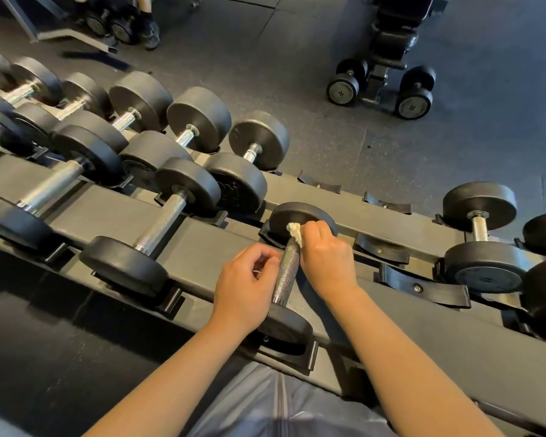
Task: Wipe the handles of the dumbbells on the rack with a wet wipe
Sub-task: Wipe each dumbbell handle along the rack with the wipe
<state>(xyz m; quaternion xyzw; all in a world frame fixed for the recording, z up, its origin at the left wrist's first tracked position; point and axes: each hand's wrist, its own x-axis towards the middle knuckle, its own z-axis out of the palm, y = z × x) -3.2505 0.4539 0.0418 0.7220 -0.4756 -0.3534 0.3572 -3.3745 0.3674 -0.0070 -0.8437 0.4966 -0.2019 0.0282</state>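
Wipe (pixel 295 234) — mostly hidden under fingers (pixel 312 230)

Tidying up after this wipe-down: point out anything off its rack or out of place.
Two dumbbells stand on the floor beside a bench, not on the rack. Several cradles right of the one being wiped sit bare.

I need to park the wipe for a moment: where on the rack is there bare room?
Empty cradles lie right of the right hand, before the right-end dumbbell. Left of the left hand, the dumbbells sit crowded together.
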